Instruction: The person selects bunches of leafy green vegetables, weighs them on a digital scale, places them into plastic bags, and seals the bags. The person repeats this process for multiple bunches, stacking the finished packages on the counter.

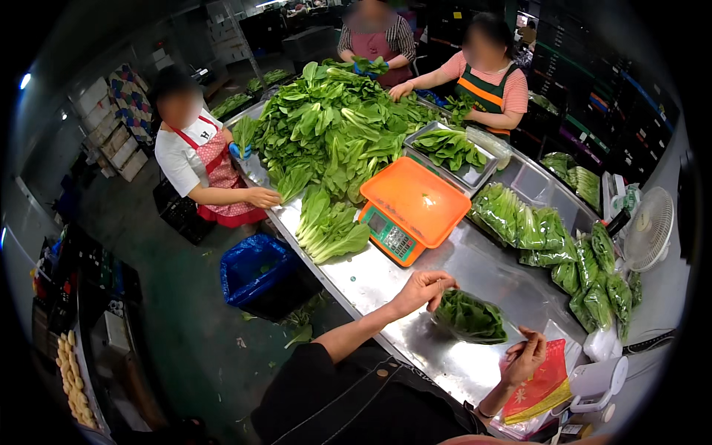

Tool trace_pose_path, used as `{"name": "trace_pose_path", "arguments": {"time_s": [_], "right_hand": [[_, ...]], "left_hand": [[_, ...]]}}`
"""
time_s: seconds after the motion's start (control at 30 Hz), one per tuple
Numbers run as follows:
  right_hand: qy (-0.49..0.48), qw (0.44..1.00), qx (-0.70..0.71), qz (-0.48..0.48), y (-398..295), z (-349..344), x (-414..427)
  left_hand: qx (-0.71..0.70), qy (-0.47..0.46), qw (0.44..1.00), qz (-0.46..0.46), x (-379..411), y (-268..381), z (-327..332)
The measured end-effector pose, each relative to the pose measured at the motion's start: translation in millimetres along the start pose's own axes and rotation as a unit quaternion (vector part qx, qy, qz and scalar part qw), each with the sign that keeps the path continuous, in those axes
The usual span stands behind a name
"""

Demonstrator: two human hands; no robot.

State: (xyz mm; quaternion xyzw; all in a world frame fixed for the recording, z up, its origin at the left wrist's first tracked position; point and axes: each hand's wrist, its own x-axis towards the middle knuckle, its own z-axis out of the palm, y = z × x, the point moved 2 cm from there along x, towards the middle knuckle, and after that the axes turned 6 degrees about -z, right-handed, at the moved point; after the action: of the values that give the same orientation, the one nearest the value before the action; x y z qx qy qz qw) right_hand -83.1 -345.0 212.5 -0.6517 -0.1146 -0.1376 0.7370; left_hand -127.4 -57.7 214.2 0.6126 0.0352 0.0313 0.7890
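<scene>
A clear plastic bag of dark green leafy vegetables (471,318) lies before me on the metal table (384,300). My left hand (424,291) pinches the bag's upper left end between bent fingers. At its other end, loose clear film reaches towards my right hand (525,355), whose fingers are curled; whether they grip the film is too fine to see. Just beyond my left hand stands an orange weighing scale (416,201) with a bare pan and a green keypad. A bunch of leafy greens (332,233) lies left of the scale.
A large heap of greens (334,122) covers the far table, with three co-workers around it. A metal tray (481,177) holds more greens. Several bagged vegetables (595,283), a fan (648,228), a red plastic bag (542,378) and a white jug (598,381) line the right. A blue-lined bin (250,272) stands left.
</scene>
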Motion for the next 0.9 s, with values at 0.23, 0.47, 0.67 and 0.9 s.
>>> {"name": "trace_pose_path", "arguments": {"time_s": [0.23,0.47,0.67,0.9], "right_hand": [[0.009,0.999,-0.003,0.04,0.7,5.6,-5.6],[0.036,0.997,0.041,0.053,35.2,12.1,31.7],[-0.015,0.991,0.101,-0.085,37.0,23.9,74.2],[-0.116,0.986,-0.01,0.118,168.6,-37.5,-42.3]], "left_hand": [[-0.001,0.0,1.0,0.001,9.5,-12.7,-14.2],[-0.1,-0.044,0.992,-0.062,36.2,-27.1,-14.9],[-0.112,-0.056,0.988,0.087,79.5,-2.2,-8.9],[0.066,0.008,0.987,-0.146,38.2,-135.7,-70.5]]}}
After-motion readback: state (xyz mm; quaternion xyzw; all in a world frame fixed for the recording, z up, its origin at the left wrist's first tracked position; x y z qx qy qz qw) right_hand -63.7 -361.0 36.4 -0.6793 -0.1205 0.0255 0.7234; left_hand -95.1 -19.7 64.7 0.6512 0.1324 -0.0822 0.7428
